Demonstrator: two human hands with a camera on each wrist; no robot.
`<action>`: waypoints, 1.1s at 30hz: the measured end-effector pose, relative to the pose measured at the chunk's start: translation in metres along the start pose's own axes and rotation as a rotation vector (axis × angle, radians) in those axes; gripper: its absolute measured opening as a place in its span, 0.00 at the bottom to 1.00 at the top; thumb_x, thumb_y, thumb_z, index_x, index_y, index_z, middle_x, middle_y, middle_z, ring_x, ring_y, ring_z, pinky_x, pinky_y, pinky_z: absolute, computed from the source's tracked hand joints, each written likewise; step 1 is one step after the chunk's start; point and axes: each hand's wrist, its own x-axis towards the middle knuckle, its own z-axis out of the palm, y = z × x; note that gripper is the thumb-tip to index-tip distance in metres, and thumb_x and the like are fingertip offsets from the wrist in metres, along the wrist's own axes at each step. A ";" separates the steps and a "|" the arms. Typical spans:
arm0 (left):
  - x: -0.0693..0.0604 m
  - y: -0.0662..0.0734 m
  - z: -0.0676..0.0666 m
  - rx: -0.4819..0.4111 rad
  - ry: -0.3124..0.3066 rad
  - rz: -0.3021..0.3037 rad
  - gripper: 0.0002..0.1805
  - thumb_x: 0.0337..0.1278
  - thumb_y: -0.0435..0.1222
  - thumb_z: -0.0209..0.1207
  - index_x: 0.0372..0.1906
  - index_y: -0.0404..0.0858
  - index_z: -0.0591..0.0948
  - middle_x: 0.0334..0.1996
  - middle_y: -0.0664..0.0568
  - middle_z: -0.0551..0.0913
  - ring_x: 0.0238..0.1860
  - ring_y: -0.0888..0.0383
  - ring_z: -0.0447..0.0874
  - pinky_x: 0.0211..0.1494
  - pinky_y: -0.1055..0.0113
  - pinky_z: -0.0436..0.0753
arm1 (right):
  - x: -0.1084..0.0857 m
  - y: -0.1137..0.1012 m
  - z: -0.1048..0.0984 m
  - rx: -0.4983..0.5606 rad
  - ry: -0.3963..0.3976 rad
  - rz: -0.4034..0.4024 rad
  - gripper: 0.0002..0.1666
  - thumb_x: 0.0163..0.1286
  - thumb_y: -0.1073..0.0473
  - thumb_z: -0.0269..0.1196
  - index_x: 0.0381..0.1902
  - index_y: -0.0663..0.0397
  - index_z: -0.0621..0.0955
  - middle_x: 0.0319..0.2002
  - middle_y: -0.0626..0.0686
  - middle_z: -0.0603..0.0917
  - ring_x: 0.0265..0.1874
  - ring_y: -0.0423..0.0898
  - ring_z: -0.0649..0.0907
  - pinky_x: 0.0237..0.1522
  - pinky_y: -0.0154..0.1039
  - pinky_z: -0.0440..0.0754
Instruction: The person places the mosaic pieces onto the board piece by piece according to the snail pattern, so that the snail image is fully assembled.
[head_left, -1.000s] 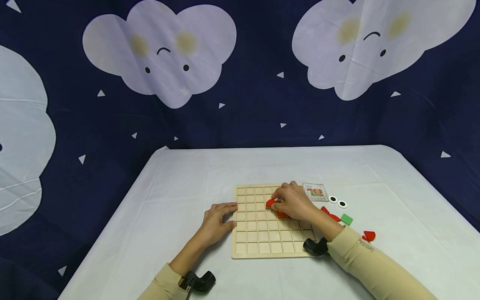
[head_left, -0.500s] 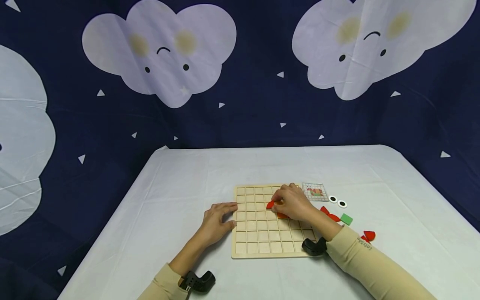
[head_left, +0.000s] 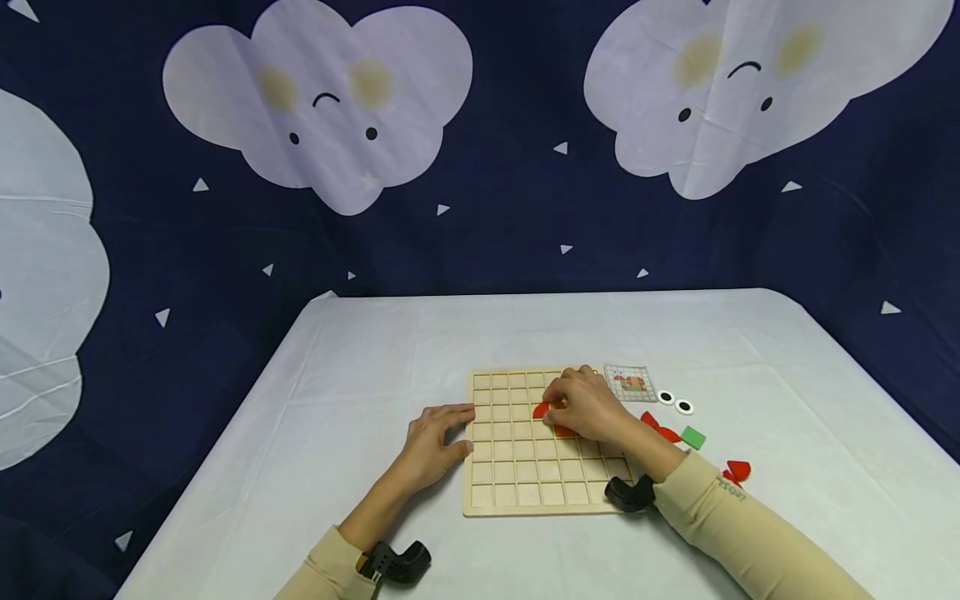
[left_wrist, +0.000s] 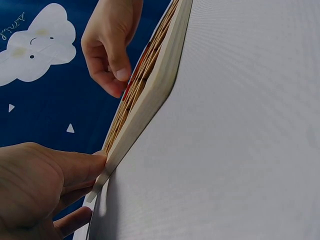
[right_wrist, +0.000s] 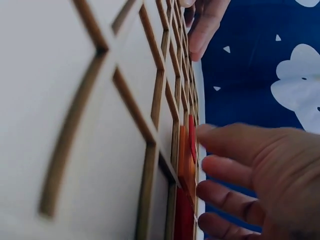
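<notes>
White cloth (head_left: 360, 358); left fingers (head_left: 452, 411) straight against wooden grid (head_left: 517, 472); right fingers (head_left: 558, 387) at red piece (head_left: 539, 411), grip unclear.

- Hands: 2, left hand (head_left: 435, 439) and right hand (head_left: 588, 406)
- Sleeves (head_left: 757, 521): 2, bottom of frame
- Black wrist devices (head_left: 405, 564): 2, one per arm
- Table (head_left: 382, 350): 1
- Grid board (head_left: 468, 500): 1, lower centre; cells partly covered, no full count
- Picture card (head_left: 630, 384): 1, right of centre
- Eye discs (head_left: 684, 407): 2, right of the card
- Green square (head_left: 693, 438): 1
- Loose red pieces (head_left: 667, 435): at least 4, two pairs, lower right; sleeve overlaps the lower pair
- Red pieces on the board (right_wrist: 184, 215): at least 2 in right wrist view
- Orange piece (head_left: 566, 431): at least 1, part hidden
- Backdrop clouds (head_left: 322, 108), head view: 3, upper left, upper right, left edge
- Small white triangles (head_left: 561, 148), head view: 12
</notes>
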 end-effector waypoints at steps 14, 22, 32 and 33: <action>0.000 0.002 -0.001 -0.001 0.000 -0.004 0.25 0.49 0.31 0.64 0.57 0.35 0.78 0.61 0.50 0.77 0.64 0.47 0.67 0.65 0.43 0.56 | -0.030 0.025 -0.042 0.052 0.083 0.061 0.16 0.56 0.55 0.68 0.42 0.53 0.84 0.38 0.51 0.82 0.42 0.51 0.72 0.47 0.51 0.67; -0.001 0.003 -0.001 -0.001 0.003 0.000 0.25 0.49 0.31 0.64 0.56 0.35 0.78 0.61 0.50 0.77 0.63 0.46 0.67 0.65 0.43 0.57 | -0.059 0.048 -0.054 0.023 0.097 0.118 0.15 0.56 0.55 0.68 0.41 0.54 0.84 0.40 0.53 0.83 0.42 0.52 0.73 0.48 0.53 0.66; -0.001 0.002 -0.001 -0.007 0.003 -0.005 0.25 0.49 0.31 0.64 0.56 0.35 0.78 0.61 0.50 0.77 0.63 0.47 0.67 0.66 0.43 0.56 | -0.085 0.070 -0.057 0.004 0.097 0.215 0.17 0.55 0.54 0.68 0.42 0.54 0.84 0.40 0.55 0.83 0.41 0.51 0.72 0.42 0.46 0.66; 0.000 0.002 -0.001 -0.007 0.004 -0.003 0.25 0.49 0.31 0.64 0.56 0.35 0.78 0.61 0.50 0.77 0.63 0.47 0.67 0.66 0.43 0.56 | -0.087 0.072 -0.056 0.005 0.098 0.222 0.17 0.54 0.54 0.68 0.42 0.55 0.84 0.40 0.55 0.83 0.41 0.51 0.72 0.41 0.45 0.65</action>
